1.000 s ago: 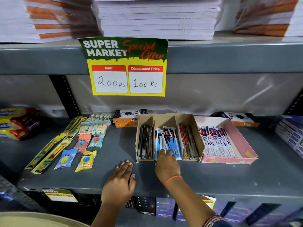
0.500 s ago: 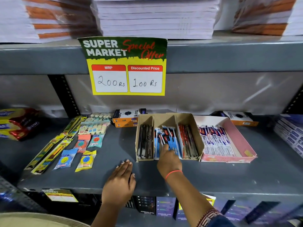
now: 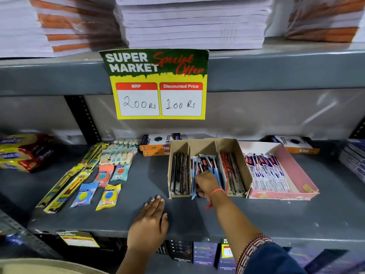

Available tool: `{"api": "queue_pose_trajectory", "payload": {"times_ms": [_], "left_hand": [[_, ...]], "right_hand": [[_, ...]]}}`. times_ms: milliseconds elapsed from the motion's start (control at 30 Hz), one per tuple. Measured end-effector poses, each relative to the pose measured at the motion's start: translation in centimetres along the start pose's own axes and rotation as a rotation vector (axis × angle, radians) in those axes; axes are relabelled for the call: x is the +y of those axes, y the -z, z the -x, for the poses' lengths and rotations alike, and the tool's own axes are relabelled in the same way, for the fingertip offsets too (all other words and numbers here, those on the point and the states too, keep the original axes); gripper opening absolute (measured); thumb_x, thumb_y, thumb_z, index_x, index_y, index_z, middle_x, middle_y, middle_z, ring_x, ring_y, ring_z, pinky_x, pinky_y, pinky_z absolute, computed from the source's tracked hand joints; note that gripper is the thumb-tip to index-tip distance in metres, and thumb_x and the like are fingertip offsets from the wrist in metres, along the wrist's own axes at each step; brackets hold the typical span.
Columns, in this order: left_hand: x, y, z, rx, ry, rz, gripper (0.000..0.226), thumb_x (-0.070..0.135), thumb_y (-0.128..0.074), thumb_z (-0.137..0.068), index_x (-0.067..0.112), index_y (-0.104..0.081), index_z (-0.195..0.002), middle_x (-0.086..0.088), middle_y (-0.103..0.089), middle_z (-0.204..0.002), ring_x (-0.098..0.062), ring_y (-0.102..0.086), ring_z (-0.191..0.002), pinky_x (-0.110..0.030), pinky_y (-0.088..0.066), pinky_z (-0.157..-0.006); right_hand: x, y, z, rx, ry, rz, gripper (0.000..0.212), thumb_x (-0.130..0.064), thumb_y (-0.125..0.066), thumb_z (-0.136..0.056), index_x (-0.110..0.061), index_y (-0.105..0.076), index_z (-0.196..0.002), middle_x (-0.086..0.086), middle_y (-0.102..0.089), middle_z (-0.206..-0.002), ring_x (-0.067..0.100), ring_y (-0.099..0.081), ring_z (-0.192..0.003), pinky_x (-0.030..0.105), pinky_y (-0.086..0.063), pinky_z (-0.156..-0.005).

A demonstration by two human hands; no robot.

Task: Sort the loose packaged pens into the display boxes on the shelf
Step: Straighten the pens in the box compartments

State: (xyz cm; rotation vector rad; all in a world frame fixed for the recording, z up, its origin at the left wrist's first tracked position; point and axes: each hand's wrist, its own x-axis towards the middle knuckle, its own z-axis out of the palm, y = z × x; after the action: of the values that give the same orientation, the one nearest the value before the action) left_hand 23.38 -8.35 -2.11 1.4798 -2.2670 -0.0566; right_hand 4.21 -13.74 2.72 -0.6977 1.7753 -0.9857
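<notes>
Two hands at the cardboard box (image 3: 209, 147): my right hand (image 3: 206, 183) pinches blue pen packets (image 3: 207, 165) in its middle slot, my left hand (image 3: 150, 220) lies flat just left; a hasty tug could spill neighbours.

Just one head-worn cam (wide-angle), looking forward and down, pretty close to the grey shelf (image 3: 256, 218), tilted slightly left.

The right hand (image 3: 206, 183) is deeper in the middle compartment of the cardboard display box (image 3: 245, 165) now — earlier it rested at the front edge. Its fingers curl among the blue packaged pens (image 3: 207, 162) (whether they grip one is unclear).
</notes>
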Motion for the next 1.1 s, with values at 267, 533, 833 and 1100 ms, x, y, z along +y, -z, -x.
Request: {"api": "queue_pose_trajectory", "payload": {"times_ms": [267,533,833,1100], "left_hand": [[0.1,-0.3,-0.1,-0.031,0.015,0.005,0.050,0.029,-0.035,-0.078,-0.001,-0.070,-0.098,-0.015,-0.070,-0.104,-0.032,-0.067,-0.094,-0.036,-0.053,-0.076],[0.0,-0.3,-0.2,-0.028,0.034,-0.014,0.050,0.029,-0.036,-0.077,-0.001,-0.070,-0.098,-0.015,-0.070,-0.104,-0.034,-0.066,-0.094,-0.050,-0.055,-0.069],[-0.1,-0.6,0.0,-0.027,0.030,0.014,0.042,0.025,-0.043,-0.079,0.001,-0.069,-0.102,-0.013,-0.069,-0.107,-0.030,-0.065,-0.098,-0.041,-0.053,-0.080],[-0.3,-0.4,0.0,-0.002,-0.015,-0.011,0.064,0.037,-0.017,-0.096,0.003,-0.070,-0.100,-0.012,-0.071,-0.104,-0.028,-0.067,-0.096,-0.039,-0.055,-0.071]], "right_hand": [[0.5,0.3,2.4,0.245,0.381,0.648,0.032,0.002,-0.042,-0.085,0.004,-0.050,-0.116,0.024,-0.059,-0.117,0.038,-0.059,-0.106,0.039,-0.049,-0.082],[4.8,-0.4,3.0,0.129,0.395,1.074,0.052,-0.033,-0.025,-0.100,-0.011,-0.021,-0.148,0.012,-0.013,-0.159,0.033,-0.005,-0.147,0.048,-0.011,-0.119],[2.7,-0.4,1.4,0.198,0.534,0.916,0.053,-0.009,-0.038,-0.092,-0.008,-0.031,-0.144,0.015,-0.025,-0.154,0.032,-0.013,-0.146,0.039,-0.018,-0.120],[2.7,0.8,0.4,0.098,0.390,0.934,0.066,0.000,-0.031,-0.092,-0.002,-0.001,-0.150,0.020,-0.003,-0.159,0.032,-0.002,-0.148,0.035,-0.015,-0.120]]}}
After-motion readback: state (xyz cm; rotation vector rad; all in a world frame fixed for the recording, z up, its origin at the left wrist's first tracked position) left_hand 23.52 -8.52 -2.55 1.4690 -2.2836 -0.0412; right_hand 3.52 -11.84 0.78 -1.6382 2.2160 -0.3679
